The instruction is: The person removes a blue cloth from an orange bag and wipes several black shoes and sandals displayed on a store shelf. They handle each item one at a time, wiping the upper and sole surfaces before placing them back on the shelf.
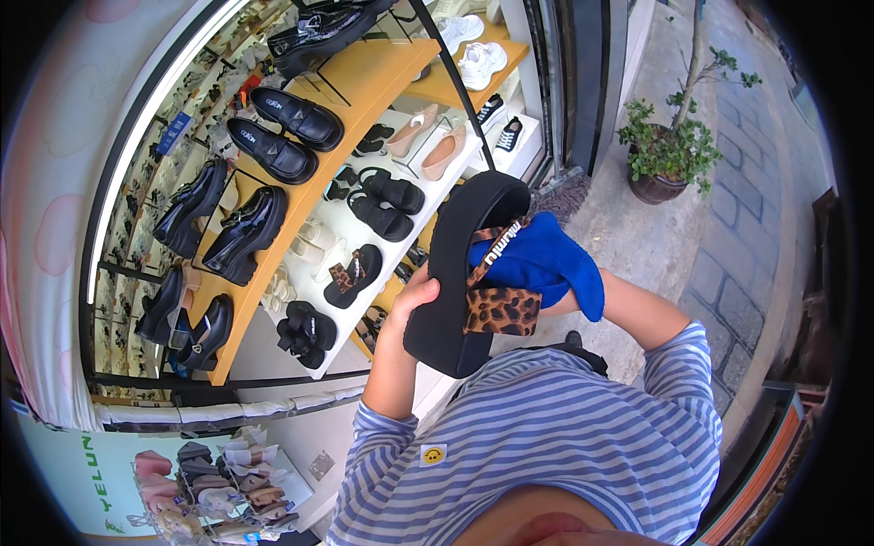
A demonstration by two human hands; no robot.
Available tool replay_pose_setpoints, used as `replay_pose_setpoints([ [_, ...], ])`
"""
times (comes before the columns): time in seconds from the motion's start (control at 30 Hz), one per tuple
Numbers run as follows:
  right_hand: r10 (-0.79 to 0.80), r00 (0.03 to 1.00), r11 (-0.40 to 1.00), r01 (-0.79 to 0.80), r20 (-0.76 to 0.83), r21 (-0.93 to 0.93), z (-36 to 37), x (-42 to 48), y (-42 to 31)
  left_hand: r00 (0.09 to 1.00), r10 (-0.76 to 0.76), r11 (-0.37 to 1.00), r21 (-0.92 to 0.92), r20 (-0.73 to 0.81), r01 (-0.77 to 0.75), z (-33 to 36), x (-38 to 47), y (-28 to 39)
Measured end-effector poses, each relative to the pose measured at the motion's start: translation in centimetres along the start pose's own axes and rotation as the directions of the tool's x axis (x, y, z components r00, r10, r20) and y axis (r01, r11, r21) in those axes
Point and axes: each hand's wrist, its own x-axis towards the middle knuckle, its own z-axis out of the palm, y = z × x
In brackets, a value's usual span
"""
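Observation:
My left hand (414,295) grips the side of a black thick-soled platform sandal (447,273), its thumb lying on the sole's edge. The sandal is tilted on its side in front of my chest. It has a wide leopard-print strap (504,311) and a narrower thong strap (498,249) bearing pale lettering. A blue cloth (546,263) covers most of my right hand (561,304) and lies against the straps and footbed. The fingers of that hand are hidden under the cloth and behind the strap.
To the left, a shop display has a wooden shelf (314,136) with black loafers (273,150). A lower white shelf (427,198) carries black sandals (386,205) and a similar leopard-print sandal (355,276). A potted plant (659,177) stands at right. Slippers hang on a rack (212,488) at lower left.

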Motion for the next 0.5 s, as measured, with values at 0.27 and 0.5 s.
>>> replay_pose_setpoints([
  [0.27,0.026,0.974,0.993,0.001,-0.225,0.119,0.6,-0.9,2.1,0.987,0.16,0.987,-0.027,0.001,-0.16,0.5,0.2,-1.8],
  [0.5,0.131,0.937,0.99,-0.109,-0.325,0.084,2.5,-0.8,4.8,0.921,0.39,0.878,0.311,-0.021,-0.365,-0.4,2.2,-1.3],
])
